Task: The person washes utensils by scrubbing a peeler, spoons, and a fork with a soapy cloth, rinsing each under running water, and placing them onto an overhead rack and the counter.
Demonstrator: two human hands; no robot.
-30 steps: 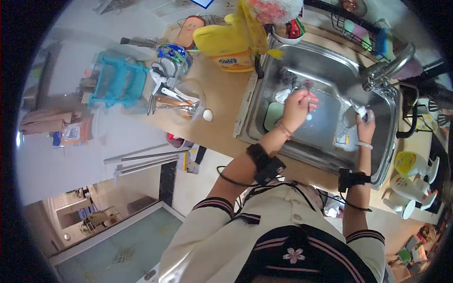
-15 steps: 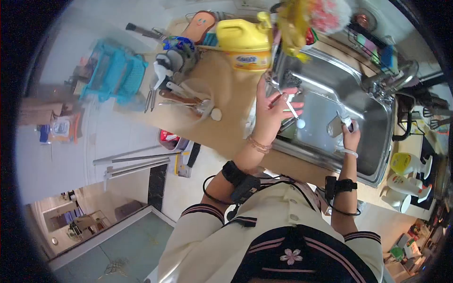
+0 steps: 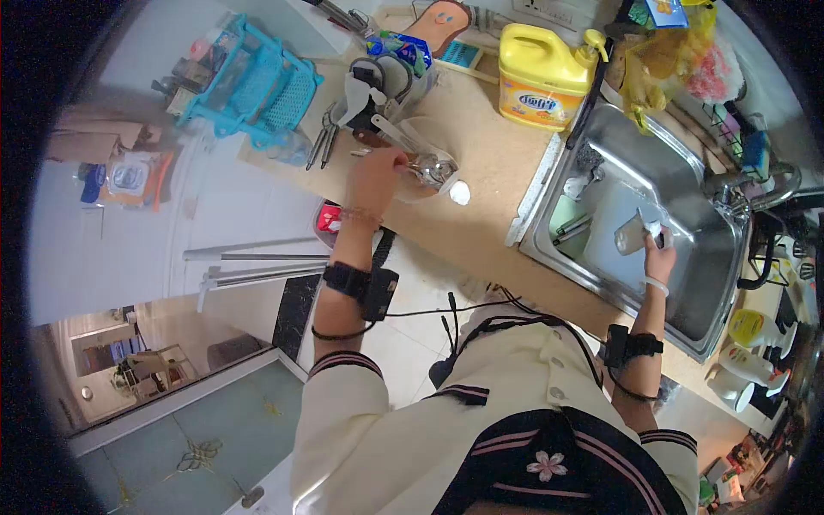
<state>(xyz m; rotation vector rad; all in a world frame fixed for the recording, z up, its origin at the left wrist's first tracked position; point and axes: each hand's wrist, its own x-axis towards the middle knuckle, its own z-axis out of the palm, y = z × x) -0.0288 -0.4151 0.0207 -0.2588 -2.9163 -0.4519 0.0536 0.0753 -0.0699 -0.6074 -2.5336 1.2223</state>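
Note:
My left hand [image 3: 378, 176] is over the left rim of a clear bowl [image 3: 421, 196] of utensils, its fingers curled in; I cannot tell what they hold. Spoon heads [image 3: 432, 170], a brown handle [image 3: 369, 137] and a white handle [image 3: 395, 133] crowd the bowl beside it. Over the metal sink [image 3: 687, 330], my right hand [image 3: 659, 256] is closed around a pale translucent object with a white part [image 3: 631, 236]. Beneath it a whitish board-like surface [image 3: 609, 253] lies in the sink, with metal utensils [image 3: 573, 227] to its left.
A yellow detergent jug [image 3: 545, 81] stands behind the counter's middle. To the left are a blue plastic basket [image 3: 279, 94] and metal tongs [image 3: 324, 142]. A white oval piece [image 3: 459, 192] lies by the bowl. The faucet [image 3: 755, 193] and spray bottles [image 3: 751, 365] are at right.
My left hand has moved left from the sink edge to the utensil bowl, its spread fingers now curled. The white-stemmed utensil it had is out of sight. My right hand stays over the sink.

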